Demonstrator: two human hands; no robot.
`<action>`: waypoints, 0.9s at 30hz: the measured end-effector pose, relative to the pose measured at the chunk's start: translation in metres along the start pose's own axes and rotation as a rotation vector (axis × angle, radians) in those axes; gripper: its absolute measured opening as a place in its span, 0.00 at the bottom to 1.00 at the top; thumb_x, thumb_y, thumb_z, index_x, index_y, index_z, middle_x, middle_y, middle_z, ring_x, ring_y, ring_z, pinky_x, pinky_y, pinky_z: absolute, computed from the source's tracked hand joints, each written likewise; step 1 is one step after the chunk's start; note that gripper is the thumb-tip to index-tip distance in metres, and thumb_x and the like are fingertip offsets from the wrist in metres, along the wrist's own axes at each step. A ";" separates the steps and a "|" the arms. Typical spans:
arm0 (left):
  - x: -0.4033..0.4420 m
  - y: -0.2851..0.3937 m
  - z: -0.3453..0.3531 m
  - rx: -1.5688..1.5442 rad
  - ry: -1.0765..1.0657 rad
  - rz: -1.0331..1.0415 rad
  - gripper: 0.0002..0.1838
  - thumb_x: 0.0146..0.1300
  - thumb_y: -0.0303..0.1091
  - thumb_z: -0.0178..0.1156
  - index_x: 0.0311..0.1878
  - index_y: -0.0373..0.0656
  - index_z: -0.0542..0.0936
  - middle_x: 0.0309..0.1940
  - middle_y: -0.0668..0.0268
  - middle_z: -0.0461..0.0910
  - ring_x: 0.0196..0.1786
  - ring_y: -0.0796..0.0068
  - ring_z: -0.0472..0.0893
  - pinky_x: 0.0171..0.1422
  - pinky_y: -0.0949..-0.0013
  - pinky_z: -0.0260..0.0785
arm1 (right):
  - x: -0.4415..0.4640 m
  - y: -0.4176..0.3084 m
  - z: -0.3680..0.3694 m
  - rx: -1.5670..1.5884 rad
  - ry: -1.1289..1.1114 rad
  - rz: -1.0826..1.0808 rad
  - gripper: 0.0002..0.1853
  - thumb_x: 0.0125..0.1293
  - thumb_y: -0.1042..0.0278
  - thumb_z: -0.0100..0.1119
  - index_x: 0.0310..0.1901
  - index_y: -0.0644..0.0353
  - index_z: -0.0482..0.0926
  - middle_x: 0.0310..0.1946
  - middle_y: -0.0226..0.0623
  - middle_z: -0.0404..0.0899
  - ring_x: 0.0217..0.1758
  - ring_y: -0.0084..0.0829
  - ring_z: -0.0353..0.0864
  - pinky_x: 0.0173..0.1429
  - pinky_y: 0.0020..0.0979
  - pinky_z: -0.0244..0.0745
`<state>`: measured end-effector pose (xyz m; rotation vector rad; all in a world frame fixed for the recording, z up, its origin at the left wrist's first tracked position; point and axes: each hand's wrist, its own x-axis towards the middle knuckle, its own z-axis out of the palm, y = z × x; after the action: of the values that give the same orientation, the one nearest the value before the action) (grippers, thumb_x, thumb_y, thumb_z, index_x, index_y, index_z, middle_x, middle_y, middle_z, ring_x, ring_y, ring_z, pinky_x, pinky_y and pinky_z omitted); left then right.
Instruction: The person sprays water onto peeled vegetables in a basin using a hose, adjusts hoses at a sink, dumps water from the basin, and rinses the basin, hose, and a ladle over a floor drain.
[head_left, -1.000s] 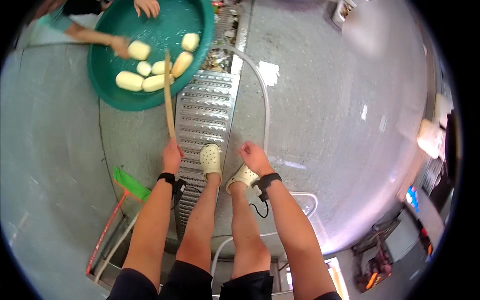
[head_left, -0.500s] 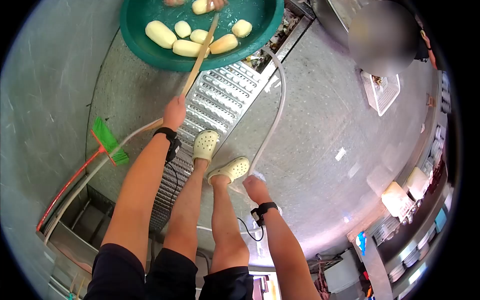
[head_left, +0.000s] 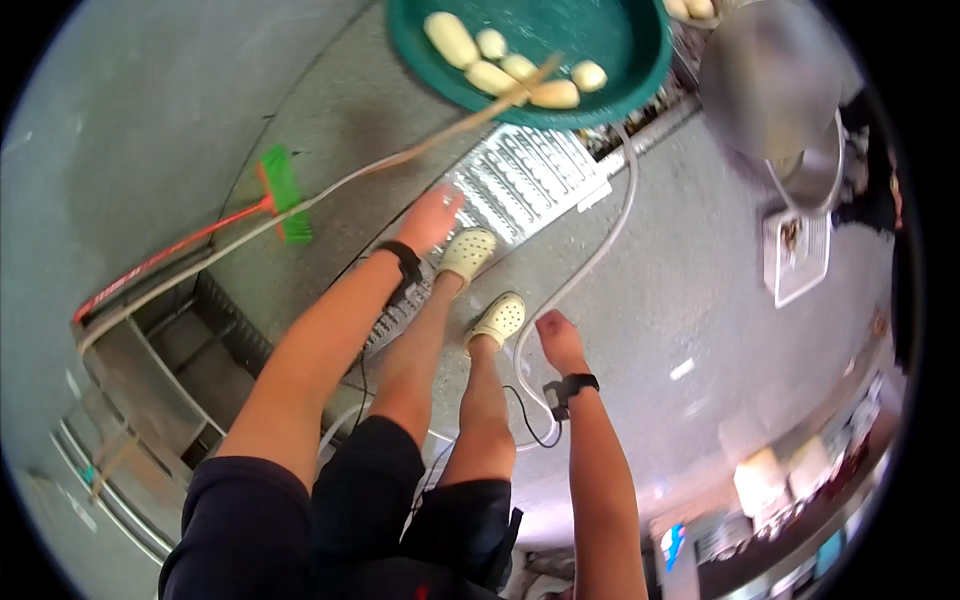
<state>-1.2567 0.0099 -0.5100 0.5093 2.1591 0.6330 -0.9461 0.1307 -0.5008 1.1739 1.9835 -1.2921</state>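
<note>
Floor's (head_left: 660, 300) grey, veg (head_left: 450, 40) sits in the tub (head_left: 600, 35), stick (head_left: 480, 117) over its rim. Left hand (head_left: 430, 220) is above the grate (head_left: 535, 180), too blurry to tell its grip; right hand (head_left: 560, 338) is balled up empty near the hose (head_left: 607, 250).

The green basin (head_left: 640, 62), upper centre of the frame, holds pale pieces (head_left: 451, 40); the wooden stick (head_left: 480, 115) crosses its rim; the left hand (head_left: 430, 218) sits below the stick, near the metal grate (head_left: 530, 180); the right hand (head_left: 562, 340) is beside the hose (head_left: 598, 252).
</note>
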 end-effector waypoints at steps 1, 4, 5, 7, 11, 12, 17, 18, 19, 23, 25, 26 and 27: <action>-0.025 -0.007 0.003 -0.003 0.111 0.059 0.20 0.68 0.45 0.47 0.48 0.36 0.74 0.41 0.44 0.78 0.48 0.43 0.75 0.50 0.53 0.67 | -0.011 -0.006 -0.008 -0.027 -0.001 -0.023 0.13 0.62 0.60 0.53 0.39 0.63 0.77 0.30 0.50 0.80 0.36 0.48 0.81 0.41 0.40 0.74; -0.120 0.014 -0.036 -0.115 0.083 -0.035 0.19 0.67 0.43 0.49 0.47 0.36 0.75 0.42 0.45 0.78 0.48 0.45 0.76 0.50 0.55 0.67 | -0.046 -0.008 -0.036 -0.095 -0.014 -0.102 0.14 0.62 0.60 0.53 0.38 0.64 0.77 0.27 0.47 0.80 0.33 0.45 0.81 0.40 0.38 0.74; -0.153 0.009 -0.044 -0.155 0.101 -0.042 0.18 0.67 0.43 0.49 0.47 0.36 0.75 0.41 0.46 0.78 0.48 0.46 0.76 0.50 0.56 0.68 | -0.063 -0.005 -0.042 -0.115 -0.030 -0.122 0.14 0.62 0.60 0.53 0.38 0.64 0.77 0.26 0.46 0.80 0.32 0.43 0.80 0.39 0.37 0.74; -0.226 -0.003 -0.053 -0.236 0.137 -0.086 0.18 0.67 0.42 0.50 0.47 0.36 0.76 0.42 0.46 0.78 0.48 0.47 0.76 0.50 0.58 0.68 | -0.095 -0.005 -0.062 -0.224 -0.056 -0.143 0.14 0.61 0.60 0.53 0.37 0.64 0.77 0.25 0.44 0.80 0.31 0.39 0.80 0.38 0.36 0.74; -0.357 -0.032 -0.101 -0.328 0.250 -0.228 0.18 0.67 0.41 0.50 0.48 0.35 0.76 0.43 0.50 0.79 0.47 0.50 0.77 0.50 0.60 0.69 | -0.145 -0.013 -0.079 -0.264 -0.038 -0.148 0.14 0.60 0.60 0.53 0.34 0.64 0.78 0.25 0.43 0.80 0.31 0.35 0.80 0.39 0.35 0.75; -0.390 -0.039 -0.110 -0.417 0.324 -0.264 0.18 0.67 0.40 0.50 0.48 0.35 0.76 0.43 0.51 0.79 0.47 0.50 0.78 0.51 0.61 0.69 | -0.157 -0.018 -0.085 -0.225 -0.075 -0.056 0.14 0.60 0.60 0.53 0.33 0.64 0.78 0.25 0.43 0.80 0.32 0.35 0.80 0.40 0.35 0.75; -0.530 -0.103 -0.164 -0.387 0.701 -0.359 0.17 0.65 0.40 0.51 0.48 0.35 0.77 0.44 0.51 0.79 0.48 0.52 0.78 0.53 0.62 0.69 | -0.154 0.007 -0.062 -1.153 -0.338 -0.851 0.16 0.62 0.58 0.47 0.31 0.62 0.79 0.32 0.48 0.80 0.39 0.43 0.79 0.43 0.43 0.74; -0.553 -0.113 -0.178 -0.377 0.793 -0.376 0.17 0.65 0.39 0.52 0.47 0.34 0.77 0.44 0.51 0.79 0.48 0.52 0.78 0.53 0.61 0.69 | -0.166 -0.024 -0.050 -1.072 -0.459 -0.529 0.13 0.60 0.65 0.48 0.29 0.63 0.79 0.29 0.48 0.81 0.37 0.46 0.80 0.44 0.46 0.74; -0.569 -0.122 -0.206 -0.420 0.892 -0.372 0.16 0.65 0.38 0.52 0.47 0.34 0.77 0.44 0.51 0.79 0.48 0.52 0.78 0.53 0.61 0.69 | -0.161 -0.050 -0.041 -0.796 -0.407 -0.194 0.14 0.59 0.60 0.50 0.28 0.63 0.79 0.29 0.49 0.81 0.37 0.45 0.81 0.44 0.44 0.74; -0.640 -0.144 -0.319 -0.497 1.197 -0.366 0.14 0.63 0.34 0.55 0.47 0.35 0.77 0.44 0.51 0.78 0.49 0.51 0.77 0.53 0.60 0.68 | -0.181 -0.175 -0.011 -0.464 -0.364 -0.095 0.15 0.63 0.63 0.51 0.40 0.70 0.76 0.27 0.42 0.81 0.28 0.31 0.82 0.29 0.31 0.77; -0.674 -0.193 -0.385 -0.191 1.447 -0.370 0.15 0.61 0.33 0.57 0.48 0.34 0.76 0.45 0.51 0.78 0.50 0.50 0.76 0.55 0.60 0.68 | -0.175 -0.229 0.011 -0.406 -0.343 -0.165 0.14 0.63 0.64 0.51 0.43 0.68 0.75 0.28 0.40 0.80 0.28 0.29 0.80 0.26 0.30 0.76; -0.697 -0.204 -0.428 -0.201 1.563 -0.429 0.15 0.59 0.33 0.57 0.47 0.35 0.77 0.47 0.49 0.77 0.53 0.51 0.74 0.58 0.58 0.66 | -0.166 -0.251 0.024 -0.356 -0.338 -0.197 0.13 0.63 0.65 0.51 0.44 0.65 0.74 0.28 0.38 0.79 0.27 0.28 0.79 0.23 0.30 0.75; -0.716 -0.224 -0.464 -0.006 1.665 -0.510 0.15 0.58 0.33 0.57 0.46 0.34 0.76 0.46 0.48 0.77 0.52 0.48 0.74 0.58 0.57 0.66 | -0.162 -0.281 0.031 -0.367 -0.348 -0.185 0.13 0.63 0.64 0.51 0.44 0.65 0.74 0.28 0.38 0.79 0.27 0.28 0.79 0.22 0.30 0.75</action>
<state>-1.2348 -0.6836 0.0348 -0.9741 3.5328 0.8736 -1.1070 -0.0114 -0.2557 0.5624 1.9852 -1.0679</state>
